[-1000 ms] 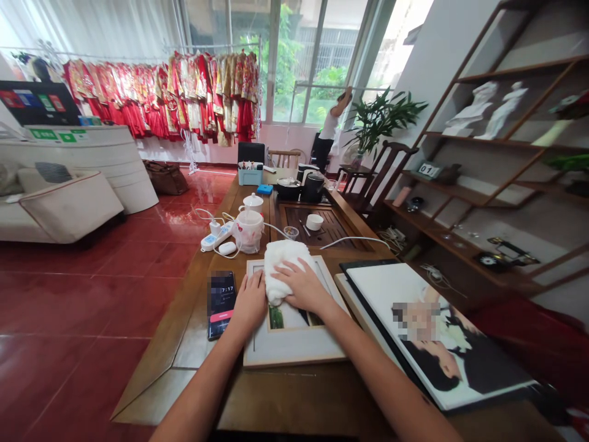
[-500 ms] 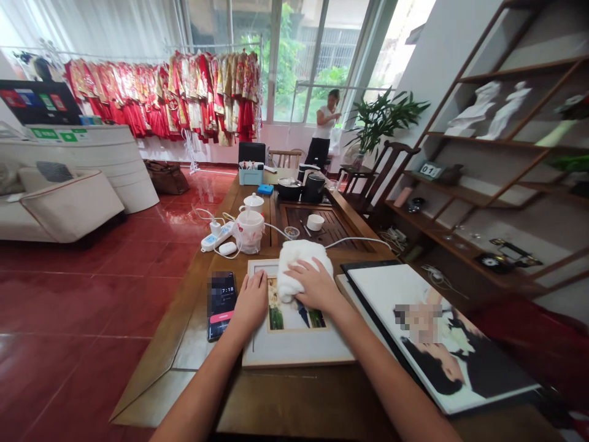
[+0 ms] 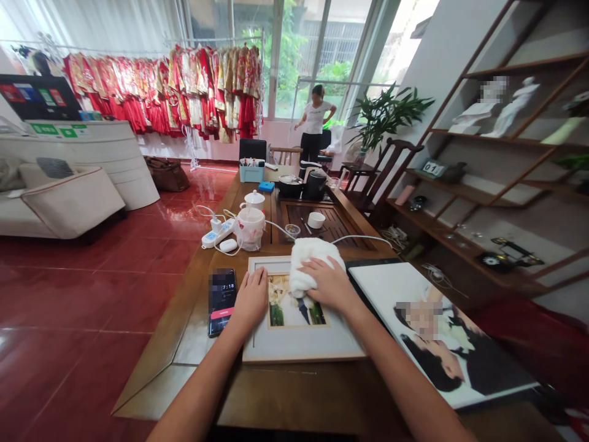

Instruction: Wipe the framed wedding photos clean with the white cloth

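In the head view a pale-framed picture (image 3: 299,347) lies on the wooden table, its small inner photo partly covered. My left hand (image 3: 252,296) rests on the frame's left side, fingers extended and lying flat. Over the upper right of the picture, my right hand (image 3: 329,282) is on a folded white towel (image 3: 313,252), its fingers bent over it and pressing it down. The underside of the towel is hidden. A phone with a lit screen (image 3: 222,301) lies just left of my left hand.
A large photo print (image 3: 386,282) lies to the right. Beyond the picture are a power strip (image 3: 219,234), a plastic-wrapped container (image 3: 251,230), a white cup (image 3: 316,220) and a tea tray (image 3: 340,216). A person (image 3: 315,116) stands near the window.
My right hand and the towel have slid right across the picture, uncovering more of the photo. My left hand stays in place. The person in the background has changed posture.
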`<act>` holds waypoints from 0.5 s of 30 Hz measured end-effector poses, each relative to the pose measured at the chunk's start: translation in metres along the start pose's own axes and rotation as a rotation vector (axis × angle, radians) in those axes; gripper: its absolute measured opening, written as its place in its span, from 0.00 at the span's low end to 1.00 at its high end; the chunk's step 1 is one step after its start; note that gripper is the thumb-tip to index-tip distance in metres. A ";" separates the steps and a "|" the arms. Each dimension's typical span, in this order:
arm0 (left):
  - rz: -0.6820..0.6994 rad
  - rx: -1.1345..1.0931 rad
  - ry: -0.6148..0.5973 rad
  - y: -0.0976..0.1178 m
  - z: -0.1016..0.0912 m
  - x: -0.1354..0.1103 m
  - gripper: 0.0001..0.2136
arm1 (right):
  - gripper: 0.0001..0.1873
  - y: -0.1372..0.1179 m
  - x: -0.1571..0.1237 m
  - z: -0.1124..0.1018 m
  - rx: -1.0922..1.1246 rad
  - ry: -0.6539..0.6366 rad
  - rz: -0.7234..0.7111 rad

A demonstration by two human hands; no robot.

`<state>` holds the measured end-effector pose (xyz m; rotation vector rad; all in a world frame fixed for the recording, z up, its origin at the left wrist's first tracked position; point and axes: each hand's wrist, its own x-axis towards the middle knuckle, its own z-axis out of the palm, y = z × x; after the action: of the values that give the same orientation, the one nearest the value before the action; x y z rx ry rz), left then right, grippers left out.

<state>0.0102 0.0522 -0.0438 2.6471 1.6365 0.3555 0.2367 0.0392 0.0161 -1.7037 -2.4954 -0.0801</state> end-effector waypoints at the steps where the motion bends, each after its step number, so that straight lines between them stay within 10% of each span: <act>1: 0.000 -0.002 0.001 0.000 0.000 0.000 0.24 | 0.25 0.003 -0.001 -0.001 0.000 0.005 0.011; 15: 0.044 -0.047 -0.011 -0.003 0.002 0.000 0.24 | 0.31 -0.046 0.026 0.017 0.062 -0.025 -0.158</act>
<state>0.0081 0.0536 -0.0456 2.6492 1.5493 0.3746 0.1831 0.0478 0.0033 -1.4915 -2.6183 0.0044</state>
